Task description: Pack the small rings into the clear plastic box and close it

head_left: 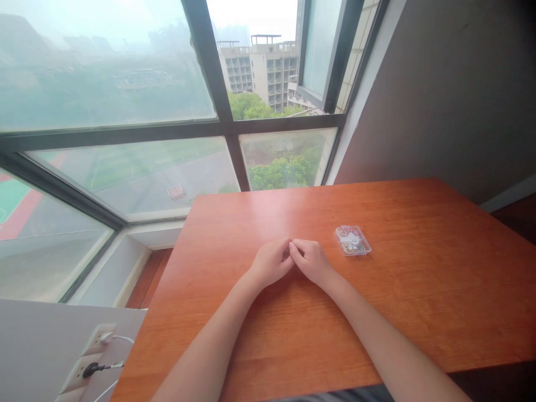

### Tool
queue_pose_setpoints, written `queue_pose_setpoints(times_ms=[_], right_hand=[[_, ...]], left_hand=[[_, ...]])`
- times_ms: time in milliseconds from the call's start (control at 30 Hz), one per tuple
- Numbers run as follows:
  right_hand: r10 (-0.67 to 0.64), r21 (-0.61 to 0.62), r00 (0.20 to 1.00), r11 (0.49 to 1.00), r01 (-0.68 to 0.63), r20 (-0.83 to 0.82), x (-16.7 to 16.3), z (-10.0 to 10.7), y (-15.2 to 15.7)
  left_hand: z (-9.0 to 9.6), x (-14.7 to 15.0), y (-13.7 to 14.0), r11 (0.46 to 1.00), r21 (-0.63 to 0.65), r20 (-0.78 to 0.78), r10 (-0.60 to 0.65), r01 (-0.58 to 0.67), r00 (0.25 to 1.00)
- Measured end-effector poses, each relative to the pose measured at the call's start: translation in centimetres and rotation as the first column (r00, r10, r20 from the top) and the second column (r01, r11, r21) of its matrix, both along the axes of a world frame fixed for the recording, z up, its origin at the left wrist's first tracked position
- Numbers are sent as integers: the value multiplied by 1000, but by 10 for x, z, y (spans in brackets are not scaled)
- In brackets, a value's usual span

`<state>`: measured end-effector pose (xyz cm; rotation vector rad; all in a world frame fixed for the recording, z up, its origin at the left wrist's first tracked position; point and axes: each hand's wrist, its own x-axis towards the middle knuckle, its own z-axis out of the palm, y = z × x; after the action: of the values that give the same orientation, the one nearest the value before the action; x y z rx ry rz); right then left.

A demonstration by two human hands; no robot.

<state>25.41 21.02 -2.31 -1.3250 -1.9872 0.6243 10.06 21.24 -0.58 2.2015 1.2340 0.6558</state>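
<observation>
My left hand (273, 261) and my right hand (310, 260) meet over the middle of the wooden table (419, 268), touching at the thumbs and fingers. Both are closed, with the fingers curled under and turned away from me. What they hold, if anything, is hidden. A small clear plastic box (365, 247) lies on the tabletop just right of my right hand, not touched by it. Inside it show a white piece and several small ring-like items, too small to name.
Dark-framed windows (226, 125) stand behind and left of the table, one pane swung outward. A grey wall (452, 106) rises at the right. At lower left, wall sockets (94, 346) hold a white plug (107, 338) and a black plug (91, 369) with cables.
</observation>
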Motion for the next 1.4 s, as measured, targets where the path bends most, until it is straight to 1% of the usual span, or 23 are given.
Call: queue_pose_setpoints(times_ms=[367, 667, 1033, 1400], right_hand=[[3, -10, 1000, 1000, -4, -18, 1, 2, -1], [6, -42, 1000, 999, -6, -6, 0, 3, -2], [3, -33, 1000, 999, -3, 2, -1, 1, -1], [6, -32, 1000, 999, -6, 18, 0, -3, 1]], left_hand=[[-1, 0, 0, 1000, 9, -6, 4, -3, 1000], [0, -1, 1, 1000, -7, -12, -9, 9, 1000], [-1, -1, 1, 1000, -11, -4, -6, 6, 1000], [-4, -1, 1, 1000, 13, -15, 4, -4, 1000]])
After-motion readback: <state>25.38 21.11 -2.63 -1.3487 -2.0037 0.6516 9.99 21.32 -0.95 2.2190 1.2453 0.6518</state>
